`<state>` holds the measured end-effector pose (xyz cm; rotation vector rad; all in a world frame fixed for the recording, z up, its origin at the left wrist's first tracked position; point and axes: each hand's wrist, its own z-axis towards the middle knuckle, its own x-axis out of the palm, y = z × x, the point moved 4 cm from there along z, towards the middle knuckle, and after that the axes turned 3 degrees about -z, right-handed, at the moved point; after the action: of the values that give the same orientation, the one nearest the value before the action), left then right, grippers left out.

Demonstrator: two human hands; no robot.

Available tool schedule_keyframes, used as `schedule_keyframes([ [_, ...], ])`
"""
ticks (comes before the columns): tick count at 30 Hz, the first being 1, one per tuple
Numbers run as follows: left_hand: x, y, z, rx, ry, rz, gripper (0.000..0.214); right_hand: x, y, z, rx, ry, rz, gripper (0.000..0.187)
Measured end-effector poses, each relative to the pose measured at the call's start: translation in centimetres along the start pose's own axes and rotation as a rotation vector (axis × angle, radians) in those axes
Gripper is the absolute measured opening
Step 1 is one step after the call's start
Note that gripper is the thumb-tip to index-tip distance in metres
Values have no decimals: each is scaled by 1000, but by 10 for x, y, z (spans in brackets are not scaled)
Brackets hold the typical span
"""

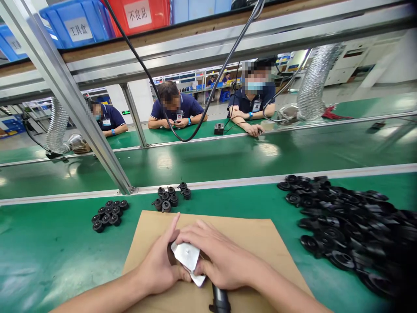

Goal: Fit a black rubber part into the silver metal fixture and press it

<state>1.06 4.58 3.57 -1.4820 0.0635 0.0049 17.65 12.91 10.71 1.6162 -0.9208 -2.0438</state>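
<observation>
My left hand (159,263) and my right hand (218,256) come together over the cardboard sheet (254,230). Between them is a shiny silver-white plate (186,254) with rounded corners and a small raised spot in its middle. A second white flap shows beneath it. My right hand's fingers close over the top and right side of the plate. One finger of my left hand points up, while another digit presses at the plate's lower edge; its remaining fingers are hidden. Below my right hand lies a black cylindrical part (220,300), partly cut off by the frame.
Two groups of small black round parts, a left one (109,214) and a middle one (167,199), stand beyond the cardboard. A large heap of black discs (339,226) covers the right side. A metal post (81,117) and a hanging cable (208,104) cross the view. Co-workers sit opposite.
</observation>
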Motion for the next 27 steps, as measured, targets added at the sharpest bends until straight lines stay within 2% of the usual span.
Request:
schedule_keyframes([
  [3, 1, 2, 0, 39, -33, 27, 142, -1, 0, 0, 11, -24, 7, 66],
  [10, -8, 1, 2, 50, 64, 34, 136, -5, -2, -6, -60, -9, 126, 85],
  [13, -6, -3, 1, 40, 97, 43, 133, -2, -2, -3, -15, -17, 107, 79],
  [16, -4, -5, 2, 12, 69, 38, 137, 1, -1, 0, 41, -46, 19, 69],
  [19, -2, -4, 3, 24, 38, -5, 140, 4, 2, 1, 56, -51, -18, 71],
  [24, -1, 1, 1, 73, -8, 3, 119, 10, 5, 0, 110, -95, -68, 65],
  [27, -3, 6, -2, 92, -66, 51, 108, 16, 6, 0, 126, -157, -115, 71],
])
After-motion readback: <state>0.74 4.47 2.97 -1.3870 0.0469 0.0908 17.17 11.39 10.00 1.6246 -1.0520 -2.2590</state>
